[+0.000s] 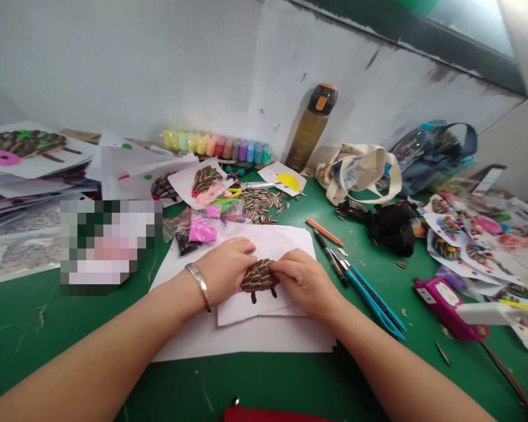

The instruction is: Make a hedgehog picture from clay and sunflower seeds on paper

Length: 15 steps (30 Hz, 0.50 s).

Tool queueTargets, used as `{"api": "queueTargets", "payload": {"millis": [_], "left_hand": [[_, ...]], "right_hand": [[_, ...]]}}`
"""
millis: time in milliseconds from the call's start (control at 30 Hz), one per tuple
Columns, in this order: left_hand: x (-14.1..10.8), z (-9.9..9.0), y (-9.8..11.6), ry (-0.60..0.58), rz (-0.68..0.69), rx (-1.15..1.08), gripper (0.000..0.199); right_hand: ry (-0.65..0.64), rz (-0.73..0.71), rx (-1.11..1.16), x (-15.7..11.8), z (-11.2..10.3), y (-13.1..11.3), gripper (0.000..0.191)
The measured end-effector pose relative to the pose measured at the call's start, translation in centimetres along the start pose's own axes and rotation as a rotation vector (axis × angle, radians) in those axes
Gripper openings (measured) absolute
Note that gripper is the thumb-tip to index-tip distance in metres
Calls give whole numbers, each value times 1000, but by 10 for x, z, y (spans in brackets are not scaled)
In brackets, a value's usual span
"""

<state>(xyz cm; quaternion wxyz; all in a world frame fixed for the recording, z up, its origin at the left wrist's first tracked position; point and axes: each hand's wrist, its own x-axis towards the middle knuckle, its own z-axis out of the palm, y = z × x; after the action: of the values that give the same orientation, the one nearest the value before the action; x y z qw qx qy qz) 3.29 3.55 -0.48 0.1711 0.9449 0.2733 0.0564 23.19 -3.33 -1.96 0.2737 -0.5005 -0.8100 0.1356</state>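
Note:
A hedgehog-like figure covered in striped seeds [259,276] lies on a small white sheet [237,310], with two short black legs below it. My left hand [226,269] rests at the figure's left side, fingers bent and close together; whether anything is between them is hidden. At its right edge my right hand [305,281] has thumb and forefinger pinched against the seeds, and what they hold is too small to name. Larger white paper [193,340] lies underneath. Behind the hands is a pile of loose seeds [261,205], beside bags of coloured clay [205,225].
An orange pencil [325,232], pens and blue tweezers [374,302] lie right of the paper. Farther back stand a bottle [310,132] and a cloth bag [363,173]. A magenta device [451,308] sits at the right, stacked pictures [30,149] at the left.

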Motion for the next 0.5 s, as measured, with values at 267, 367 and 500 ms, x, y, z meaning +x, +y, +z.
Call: {"api": "queueTargets", "payload": {"millis": [267, 367, 500], "left_hand": [[0, 0, 1, 9, 4, -7, 23], [0, 0, 0, 15, 10, -4, 24], [-1, 1, 0, 30, 13, -9, 24]], "right_hand": [[5, 119, 2, -4, -7, 1, 15], [3, 156, -42, -5, -8, 2, 14], [-17, 125, -74, -5, -4, 1, 16]]}}
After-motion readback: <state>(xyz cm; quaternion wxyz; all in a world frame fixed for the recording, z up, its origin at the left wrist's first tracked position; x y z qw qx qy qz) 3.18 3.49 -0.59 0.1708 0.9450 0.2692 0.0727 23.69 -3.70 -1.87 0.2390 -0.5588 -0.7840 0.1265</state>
